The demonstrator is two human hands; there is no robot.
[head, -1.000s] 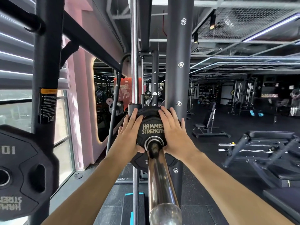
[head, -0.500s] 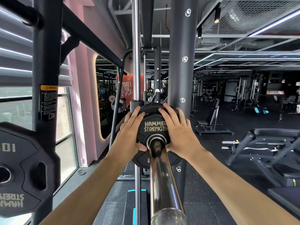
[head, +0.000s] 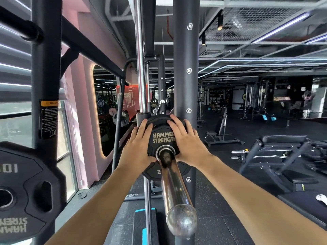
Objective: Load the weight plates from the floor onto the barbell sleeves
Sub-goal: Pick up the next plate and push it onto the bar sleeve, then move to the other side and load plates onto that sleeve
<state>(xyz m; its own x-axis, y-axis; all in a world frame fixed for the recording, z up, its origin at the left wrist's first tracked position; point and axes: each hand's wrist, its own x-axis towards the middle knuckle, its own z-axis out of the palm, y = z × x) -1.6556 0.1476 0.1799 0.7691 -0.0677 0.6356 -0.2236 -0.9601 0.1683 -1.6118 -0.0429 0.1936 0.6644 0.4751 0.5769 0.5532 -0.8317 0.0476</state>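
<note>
A small black Hammer Strength weight plate [head: 161, 137] sits on the chrome barbell sleeve [head: 174, 188], far along it and against a larger black plate [head: 155, 171] behind. My left hand [head: 138, 145] lies flat on the small plate's left face with straight fingers. My right hand [head: 185, 140] presses its right face the same way, fingertips reaching the top rim. The sleeve runs toward me and ends in a rounded cap at the bottom centre.
A black 10 plate [head: 26, 191] hangs on a storage peg of the rack upright [head: 46, 68] at the left. A second dark upright [head: 184, 68] stands right behind the sleeve. Benches [head: 279, 156] and machines fill the floor to the right.
Both hands and the small plate have stayed pressed together on the sleeve. The view has drifted slightly; the plate looks a touch further along the sleeve.
</note>
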